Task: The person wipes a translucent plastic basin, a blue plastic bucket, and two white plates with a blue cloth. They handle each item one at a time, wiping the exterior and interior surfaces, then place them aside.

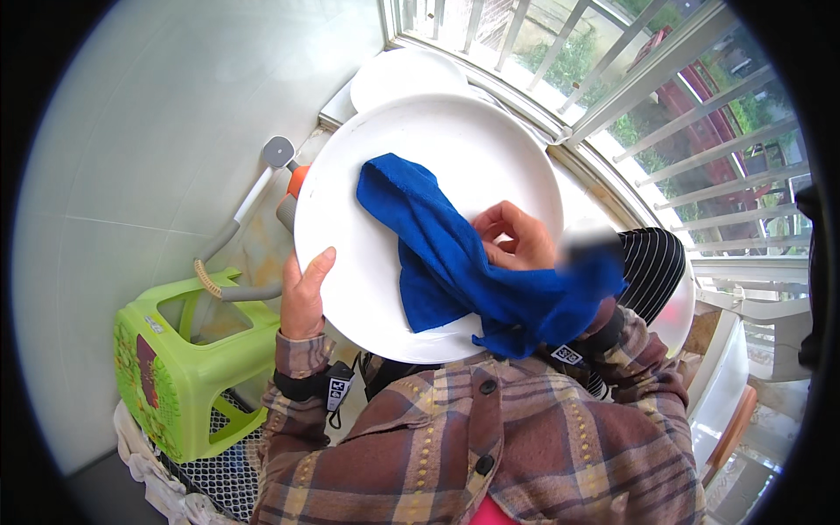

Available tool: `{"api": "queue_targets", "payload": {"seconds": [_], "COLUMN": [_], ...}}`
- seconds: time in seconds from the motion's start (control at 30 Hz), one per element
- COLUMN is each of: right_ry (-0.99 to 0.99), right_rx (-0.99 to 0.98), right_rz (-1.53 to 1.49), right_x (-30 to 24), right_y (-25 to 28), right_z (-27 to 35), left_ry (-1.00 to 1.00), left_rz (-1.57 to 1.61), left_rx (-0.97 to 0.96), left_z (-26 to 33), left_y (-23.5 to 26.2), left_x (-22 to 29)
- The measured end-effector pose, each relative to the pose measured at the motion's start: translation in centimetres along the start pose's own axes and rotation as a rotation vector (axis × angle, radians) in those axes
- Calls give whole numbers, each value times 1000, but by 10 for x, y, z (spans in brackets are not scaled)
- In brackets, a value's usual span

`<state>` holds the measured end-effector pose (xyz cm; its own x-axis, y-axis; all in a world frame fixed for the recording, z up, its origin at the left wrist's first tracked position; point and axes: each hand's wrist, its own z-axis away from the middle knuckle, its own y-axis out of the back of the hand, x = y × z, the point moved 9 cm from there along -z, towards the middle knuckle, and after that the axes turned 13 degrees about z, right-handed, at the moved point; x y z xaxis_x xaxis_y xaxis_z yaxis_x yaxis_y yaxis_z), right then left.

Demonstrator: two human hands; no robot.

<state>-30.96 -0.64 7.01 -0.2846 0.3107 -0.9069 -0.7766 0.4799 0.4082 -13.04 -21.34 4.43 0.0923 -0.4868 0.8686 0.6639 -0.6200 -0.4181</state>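
A large round white basin (341, 219) is held up in front of me, its hollow side facing me. My left hand (304, 293) grips its left rim, thumb on the inside and the other fingers hidden behind. Across the basin lies a bunched blue cloth (446, 245), its right end hanging over the lower right rim and my right forearm. My right hand (516, 236) pinches a fold of this cloth, thumb and forefinger curled together. The cloth covers part of that hand and wrist.
A green plastic stool (192, 350) lies on its side at the left, over a black mesh surface (229, 442). A grey hose with a shower head (278, 151) runs by the wall. Another white round vessel (407, 77) stands behind the basin. Barred windows (665, 131) are at the right.
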Motion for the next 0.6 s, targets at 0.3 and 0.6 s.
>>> {"api": "queue_targets", "payload": {"seconds": [0.3,0.6], "right_ry": [-143,-68], "right_rx": [-272,-119], "right_rz": [-104,-279], "right_x": [1,-14], "right_y": [4,102], "right_z": [48,35], "left_ry": [5,-82], "left_rz": [-14,-32], "left_rx": [17,68], "left_z": [0,15], "left_y": [2,-8], "left_x": [0,19]}}
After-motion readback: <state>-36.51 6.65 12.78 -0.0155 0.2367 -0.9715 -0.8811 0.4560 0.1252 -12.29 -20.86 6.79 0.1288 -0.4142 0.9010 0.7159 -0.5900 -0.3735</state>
